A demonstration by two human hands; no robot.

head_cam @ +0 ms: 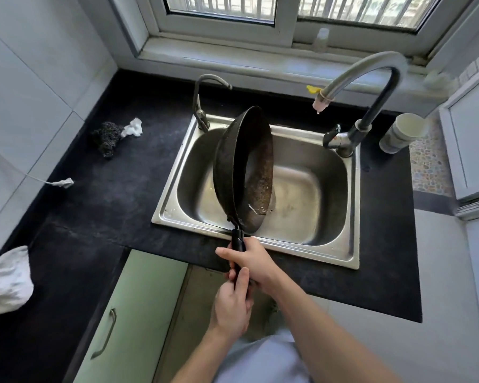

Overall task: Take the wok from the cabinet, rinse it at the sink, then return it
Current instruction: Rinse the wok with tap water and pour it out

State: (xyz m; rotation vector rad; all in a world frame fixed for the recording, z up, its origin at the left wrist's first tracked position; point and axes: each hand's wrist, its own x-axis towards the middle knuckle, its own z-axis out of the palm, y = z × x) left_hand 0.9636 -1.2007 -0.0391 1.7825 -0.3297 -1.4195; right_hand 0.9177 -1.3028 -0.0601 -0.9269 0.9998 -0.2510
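- The wok (244, 167) stands tipped on its side over the left half of the sink (353, 217), hollow facing right; its far rim rises past the sink's back edge and its near rim sits at the front edge; whether it touches the steel I cannot tell.
- Both hands grip the black handle (237, 241), which juts out over the front edge of the worktop (100, 205); the right hand (256, 262) wraps it nearer the pan; the left hand (233, 302) curls round its end just below.
- The right half of the basin lies open beside the wok; the tall faucet (371, 87) arches from the back right corner, its spout apart from the wok's rim; a small tap (201, 106) stands at the back left corner, near the wok's back.
- Left of the sink, a dark scrubber (107, 136) and a white wad (133, 128) lie touching, well apart from the wok; a cup (401, 132) stands just right of the faucet.
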